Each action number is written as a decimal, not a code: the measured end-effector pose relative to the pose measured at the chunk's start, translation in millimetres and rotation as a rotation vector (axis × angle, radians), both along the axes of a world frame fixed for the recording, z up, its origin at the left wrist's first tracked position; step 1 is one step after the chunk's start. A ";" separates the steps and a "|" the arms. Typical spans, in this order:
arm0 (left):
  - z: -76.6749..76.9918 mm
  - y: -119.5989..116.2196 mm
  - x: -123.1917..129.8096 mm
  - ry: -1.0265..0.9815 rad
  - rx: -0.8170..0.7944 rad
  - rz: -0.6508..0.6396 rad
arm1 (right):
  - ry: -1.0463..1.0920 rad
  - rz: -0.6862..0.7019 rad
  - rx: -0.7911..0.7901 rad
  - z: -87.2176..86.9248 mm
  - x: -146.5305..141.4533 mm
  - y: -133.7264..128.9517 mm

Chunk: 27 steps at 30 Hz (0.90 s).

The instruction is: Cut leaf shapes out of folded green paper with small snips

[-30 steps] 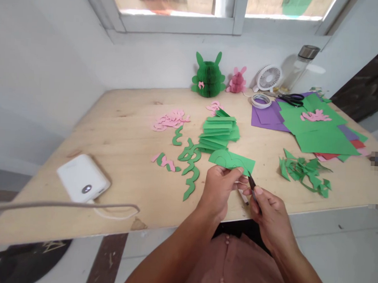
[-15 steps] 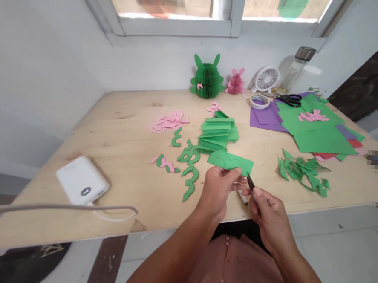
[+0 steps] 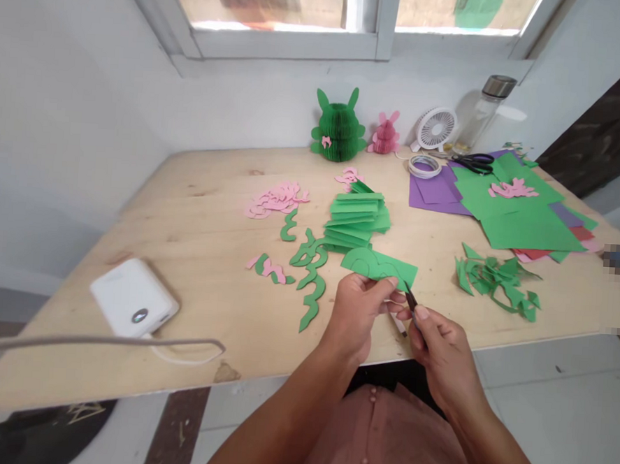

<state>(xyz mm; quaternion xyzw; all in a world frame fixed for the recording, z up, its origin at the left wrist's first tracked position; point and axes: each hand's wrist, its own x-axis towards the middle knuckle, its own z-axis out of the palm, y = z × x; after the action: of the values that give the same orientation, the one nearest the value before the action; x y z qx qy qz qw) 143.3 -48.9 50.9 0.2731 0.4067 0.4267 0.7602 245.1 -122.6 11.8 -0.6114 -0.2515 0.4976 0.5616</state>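
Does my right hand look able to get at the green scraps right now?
Probably yes: the green scraps lie just beyond the right hand, with nothing seen between, though it's holding what looks like scissors.

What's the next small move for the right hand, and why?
Likely a short snip with the dark tool, probably scissors, following the drawn curve. The right hand holds it with its tip at the lower edge of the green strip; the left hand pinches that strip, and curved lines are marked across it.
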 end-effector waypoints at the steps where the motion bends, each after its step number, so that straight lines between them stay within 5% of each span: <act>1: -0.2 0.2 -0.1 0.000 0.000 -0.003 | -0.002 0.000 0.001 0.3 -0.1 0.3; 27: 1.2 2.8 -1.7 0.043 -0.002 -0.036 | -0.010 0.001 -0.015 -2.8 1.6 -1.5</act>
<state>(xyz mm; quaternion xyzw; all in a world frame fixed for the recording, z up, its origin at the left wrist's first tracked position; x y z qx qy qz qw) 141.6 -46.0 52.2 0.2888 0.4182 0.4066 0.7592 246.7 -124.2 8.9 -0.6180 -0.2509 0.4964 0.5556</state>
